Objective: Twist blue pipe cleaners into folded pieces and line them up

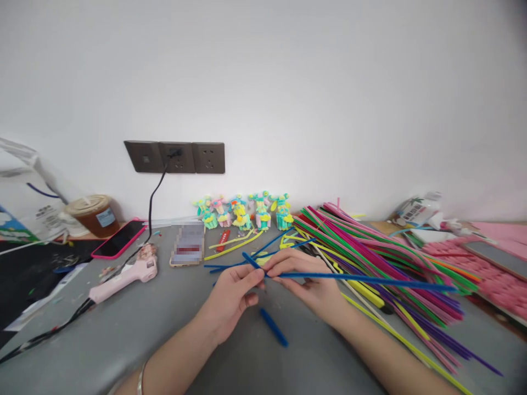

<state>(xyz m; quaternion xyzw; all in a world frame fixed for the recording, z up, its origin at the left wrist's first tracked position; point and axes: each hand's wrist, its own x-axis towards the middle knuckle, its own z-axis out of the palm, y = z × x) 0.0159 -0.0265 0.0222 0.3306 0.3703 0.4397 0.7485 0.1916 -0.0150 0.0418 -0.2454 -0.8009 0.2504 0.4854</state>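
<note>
Between my two hands runs a long blue pipe cleaner (370, 280), its free length reaching far to the right. My left hand (236, 288) pinches it near a short bent end that points up and left. Close against it, my right hand (307, 277) has thumb and fingers closed on the same pipe cleaner. A short thick blue piece (273, 327) lies on the grey mat below my hands. More blue pipe cleaners lie behind my fingers, partly hidden.
A large bundle of coloured pipe cleaners (370, 241) spreads at right. Several small pastel figures (242, 211) stand along the wall. At left are a pink glue gun (123, 277) with its cord, a phone (119, 240), a drink cup (93, 215) and a blurred-out card (188, 245).
</note>
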